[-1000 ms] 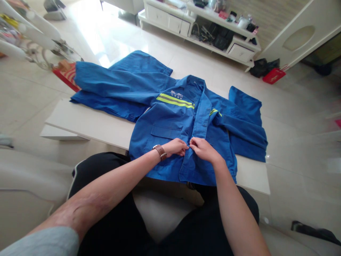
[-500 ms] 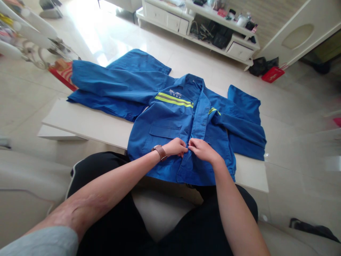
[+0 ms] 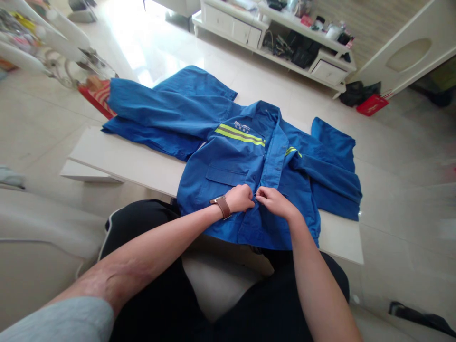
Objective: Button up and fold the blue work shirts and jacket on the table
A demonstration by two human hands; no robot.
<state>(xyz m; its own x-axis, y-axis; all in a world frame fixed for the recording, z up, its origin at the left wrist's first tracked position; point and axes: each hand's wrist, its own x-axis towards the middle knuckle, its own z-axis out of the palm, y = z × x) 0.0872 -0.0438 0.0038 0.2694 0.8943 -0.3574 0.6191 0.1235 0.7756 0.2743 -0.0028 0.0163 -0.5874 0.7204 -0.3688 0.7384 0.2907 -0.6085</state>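
A blue work jacket (image 3: 228,161) with yellow-and-grey reflective stripes lies front up across a white table (image 3: 142,166), its sleeves spread to both sides. Its upper front hangs apart, with the collar and placket folded to the right. My left hand (image 3: 240,198), a brown-strapped watch (image 3: 223,206) at its wrist, pinches the jacket's front edge near the lower middle. Close beside it, my right hand (image 3: 272,200) pinches the opposite front edge. The fingertips almost meet, and they hide the exact spot they grip.
Beyond the table stands a low white cabinet (image 3: 228,31) with items on its shelves. A red bag (image 3: 372,104) sits on the floor at right. Something red and striped (image 3: 98,97) is by the left sleeve. My knees are under the table's near edge.
The view has shifted slightly, so everything sits a little farther right. My left wrist has turned a bit, and both hands stay pinched at the same place on the jacket front.
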